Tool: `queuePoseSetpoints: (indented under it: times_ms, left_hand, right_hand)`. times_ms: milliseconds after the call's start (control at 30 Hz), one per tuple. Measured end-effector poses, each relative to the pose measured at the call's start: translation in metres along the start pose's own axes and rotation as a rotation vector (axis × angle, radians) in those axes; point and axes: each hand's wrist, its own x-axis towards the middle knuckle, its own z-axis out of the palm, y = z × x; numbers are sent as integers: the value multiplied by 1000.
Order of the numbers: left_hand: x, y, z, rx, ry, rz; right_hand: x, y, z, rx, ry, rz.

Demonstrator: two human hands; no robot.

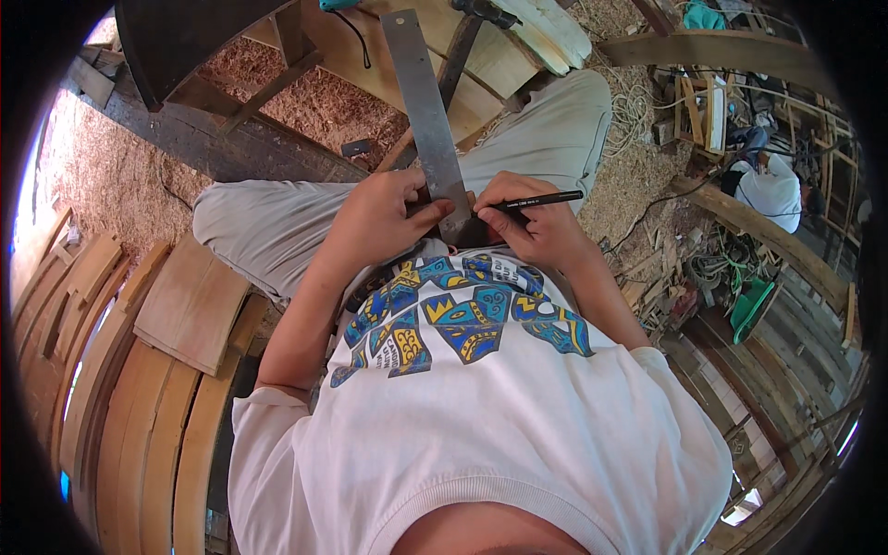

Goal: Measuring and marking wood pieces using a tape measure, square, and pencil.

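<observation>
A long, flat steel blade (427,106) with a small hole at its far end lies lengthwise between my knees, pointing away from me. Its near end is in my left hand (384,213), thumb on top and fingers curled at its left edge. Just right of that end, my right hand (532,222) pinches a slim black pencil (553,198). The pencil's tip side points left, toward the blade's near end. Whatever lies under the blade there is mostly hidden by my hands.
Pale boards (481,65) and a dark power tool (486,11) lie ahead, among wood shavings (351,79). Curved planks (139,435) and a thin wood sheet (194,301) are at left. At far right, a person in a white shirt (775,192) bends near scattered scraps and cords.
</observation>
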Motion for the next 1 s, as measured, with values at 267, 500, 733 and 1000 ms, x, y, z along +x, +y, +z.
queuePoseSetpoints:
  times_ms: [267,500,733,1000]
  left_hand:
    - [0,-1,1,-20,50,44]
    - [2,-11,6,-11,102,155]
    - [-1,2,-4,15,34,15]
    - [5,-11,2,-41,111,155]
  right_hand:
    - [3,0,0,-12,18,63]
    - [9,4,10,26,188,36]
    - [2,0,2,-1,36,62]
    - [7,9,9,-11,198,6]
